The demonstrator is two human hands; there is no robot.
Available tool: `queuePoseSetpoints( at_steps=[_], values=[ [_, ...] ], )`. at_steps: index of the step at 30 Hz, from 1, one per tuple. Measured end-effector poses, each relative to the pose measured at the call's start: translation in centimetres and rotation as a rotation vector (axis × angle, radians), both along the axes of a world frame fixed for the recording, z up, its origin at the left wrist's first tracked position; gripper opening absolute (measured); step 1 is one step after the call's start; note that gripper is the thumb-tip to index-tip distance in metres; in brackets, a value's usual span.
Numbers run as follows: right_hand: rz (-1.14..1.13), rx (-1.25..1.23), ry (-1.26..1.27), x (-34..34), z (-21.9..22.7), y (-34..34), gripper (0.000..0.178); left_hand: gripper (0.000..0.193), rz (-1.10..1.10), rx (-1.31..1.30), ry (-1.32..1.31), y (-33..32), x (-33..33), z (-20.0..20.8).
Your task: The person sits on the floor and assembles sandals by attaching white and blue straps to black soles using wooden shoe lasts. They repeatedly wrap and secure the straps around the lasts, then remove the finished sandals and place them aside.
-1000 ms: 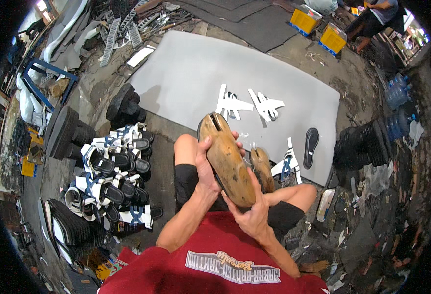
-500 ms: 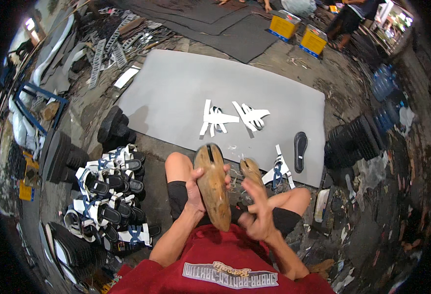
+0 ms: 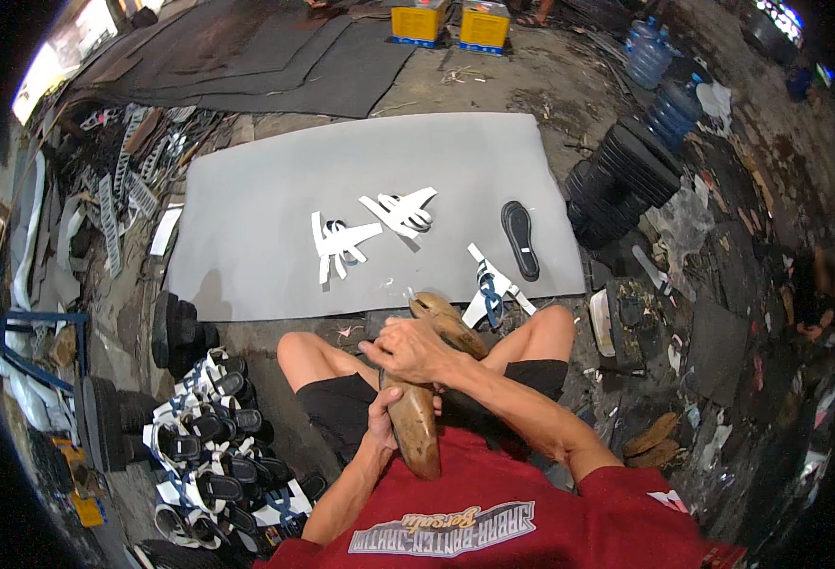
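Note:
My left hand (image 3: 384, 417) is wrapped round a brown wooden shoe last (image 3: 416, 438), held over my lap with its narrow end toward me. Across the far end of that last lies my right hand (image 3: 416, 349), its fingers curled closed; whatever they pinch, if anything, is hidden. A second wooden last (image 3: 448, 322) rests just beyond the right hand, by my right leg. White strap uppers (image 3: 343, 245) with dark bands lie on a grey sheet (image 3: 256, 190), one pair side by side. Another white and blue upper (image 3: 491, 289) sits near my right knee, close to a black insole (image 3: 520, 242).
Finished-looking white and black sandals (image 3: 213, 427) are heaped at my left. Stacks of black soles (image 3: 626, 180) stand at the sheet's right, others (image 3: 180, 332) at its left. Yellow and blue boxes (image 3: 484, 27) and water bottles (image 3: 650, 57) are farther off. Scraps litter the right floor.
My right hand has moved left onto the far end of the held last, its fingers now curled. The last has come lower, nearer my body. The whole view has turned to the right.

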State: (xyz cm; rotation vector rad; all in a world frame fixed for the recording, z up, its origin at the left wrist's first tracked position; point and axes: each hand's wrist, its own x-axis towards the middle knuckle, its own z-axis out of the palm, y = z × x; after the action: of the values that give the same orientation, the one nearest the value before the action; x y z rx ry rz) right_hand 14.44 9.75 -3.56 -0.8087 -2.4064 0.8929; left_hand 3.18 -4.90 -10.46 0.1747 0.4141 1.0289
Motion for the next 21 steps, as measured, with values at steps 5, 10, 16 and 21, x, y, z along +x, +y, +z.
queuePoseSetpoints(
  at_steps=[5,10,16,21],
  values=[
    [0.006,-0.013,-0.113,-1.3,-0.3,-0.2,0.062,0.068,0.159,-0.101,0.179,-1.3,-0.6,1.7],
    [-0.017,-0.013,-0.08,-1.0,-0.5,0.5,0.067,0.052,0.271,-0.061,0.785,-2.0,-2.7,3.1],
    [-0.029,-0.082,-0.11,-1.8,-0.7,0.8,0.07,0.089,-0.018,-0.029,1.166,-4.9,0.6,11.4],
    [-0.136,-0.127,-0.147,-1.2,-0.5,3.2,0.048,0.088,0.215,-0.213,0.979,-5.0,-1.1,8.7]
  ],
)
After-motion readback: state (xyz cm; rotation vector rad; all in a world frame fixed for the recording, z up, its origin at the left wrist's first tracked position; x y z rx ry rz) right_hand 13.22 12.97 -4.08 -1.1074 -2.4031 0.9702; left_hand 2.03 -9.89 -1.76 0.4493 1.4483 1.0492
